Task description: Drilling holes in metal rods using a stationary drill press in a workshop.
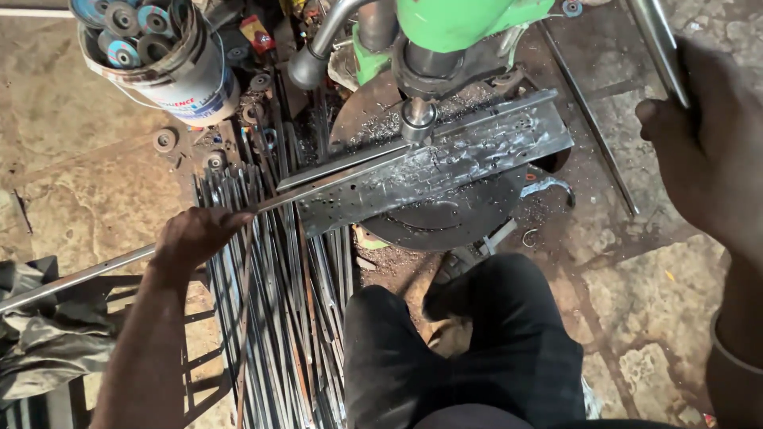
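Observation:
My left hand (197, 236) grips a long thin metal strip (334, 184) that runs from the lower left up onto the round table (445, 218) of a green drill press (453, 28). The strip lies on a wide steel angle piece (445, 163) under the drill chuck (417, 119), whose tip sits right at the strip. My right hand (707, 151) is closed around the shiny feed lever (658, 48) at the upper right. Metal shavings lie around the chuck.
A heap of several thin metal strips (274, 310) lies on the stone floor below the table. A white bucket (171, 59) holding several grinding discs stands at the upper left. My dark-trousered knees (477, 342) are at the bottom middle. A dark cloth (44, 334) lies at the left.

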